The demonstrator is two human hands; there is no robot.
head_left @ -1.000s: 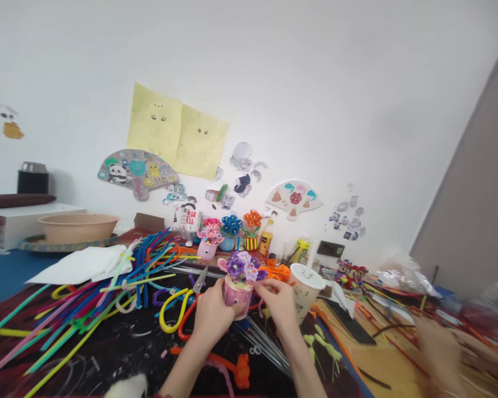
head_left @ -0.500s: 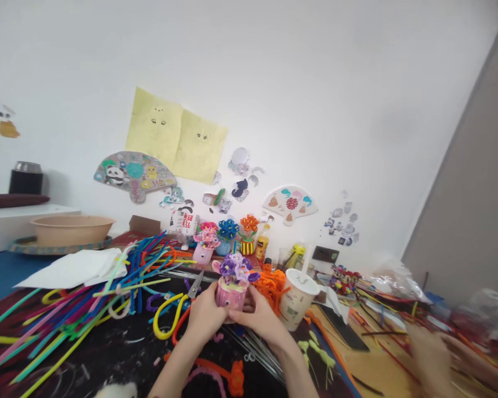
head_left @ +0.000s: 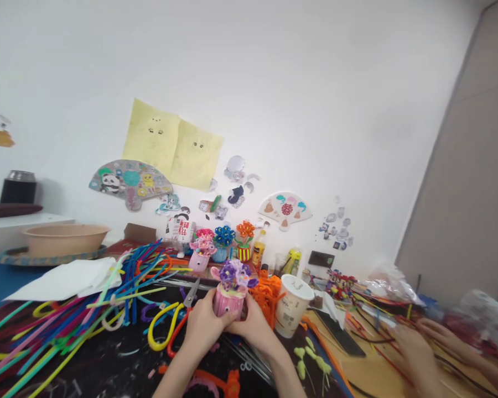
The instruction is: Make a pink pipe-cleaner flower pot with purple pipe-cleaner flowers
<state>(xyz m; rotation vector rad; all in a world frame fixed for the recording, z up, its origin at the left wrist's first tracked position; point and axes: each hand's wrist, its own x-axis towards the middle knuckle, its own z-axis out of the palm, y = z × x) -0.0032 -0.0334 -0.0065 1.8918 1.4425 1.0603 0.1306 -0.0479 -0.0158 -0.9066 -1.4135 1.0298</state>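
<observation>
A small pink ribbed pot of purple and lilac pipe-cleaner flowers (head_left: pixel 229 296) is held upright over the table, between both of my hands. My left hand (head_left: pixel 207 319) wraps its left side, and my right hand (head_left: pixel 251 319) wraps its right side, the thumbs close together at the front. The fingers behind the pot are hidden. Just left of my left hand lie scissors (head_left: pixel 166 326) with yellow and red handles, blades pointing away. Orange pipe-cleaner pieces (head_left: pixel 268 296) are heaped beyond my right hand.
A paper cup with a straw (head_left: pixel 291 309) stands to the right. Loose pipe cleaners (head_left: pixel 78 309) cover the left side. Three more flower pots (head_left: pixel 219 251) line the back, near a yellow bottle (head_left: pixel 258 249). At far right, another person's hands (head_left: pixel 419 345) are over the table.
The view has shifted slightly, so the wall items sit lower and further left. My hands keep hold of the pink pot. The other person's hands have moved a little.
</observation>
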